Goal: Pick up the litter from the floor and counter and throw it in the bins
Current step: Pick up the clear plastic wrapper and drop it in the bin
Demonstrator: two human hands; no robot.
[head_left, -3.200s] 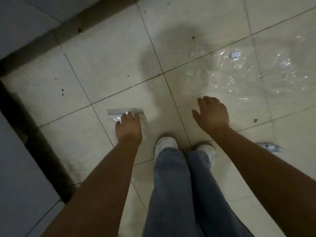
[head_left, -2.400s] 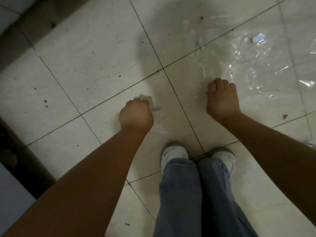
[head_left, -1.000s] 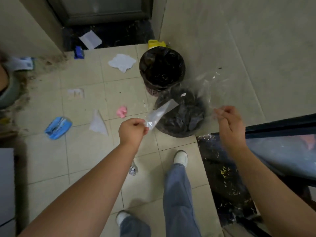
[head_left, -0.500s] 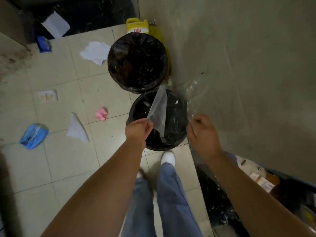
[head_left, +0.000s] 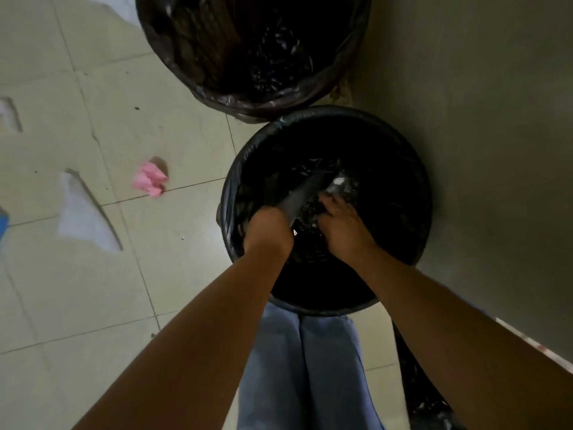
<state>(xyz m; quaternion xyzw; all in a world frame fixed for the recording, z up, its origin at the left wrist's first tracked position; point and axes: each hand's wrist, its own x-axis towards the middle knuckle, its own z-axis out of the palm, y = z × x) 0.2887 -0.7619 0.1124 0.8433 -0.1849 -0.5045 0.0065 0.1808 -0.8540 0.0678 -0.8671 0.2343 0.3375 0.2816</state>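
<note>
Both my hands reach down into the near bin [head_left: 415, 169], a round one lined with a black bag. My left hand [head_left: 269, 226] is closed on a small clear plastic bag [head_left: 302, 193] that slants up from its fingers inside the bin. My right hand [head_left: 342, 221] holds crumpled clear plastic wrap [head_left: 339, 184], its fingers curled over it low in the bin. A second bin [head_left: 248, 51], also lined in black, stands right behind the first.
A pink crumpled paper [head_left: 149, 179] lies on the tiled floor left of the bins. White paper scraps lie further left [head_left: 82, 217], [head_left: 9, 114]. A grey wall [head_left: 480, 119] runs along the right of both bins. My jeans-clad legs [head_left: 300, 367] stand against the near bin.
I have stepped up to the bins and bent over. Both hands, which held the plastic above the near bin, have gone down inside it with the plastic.
</note>
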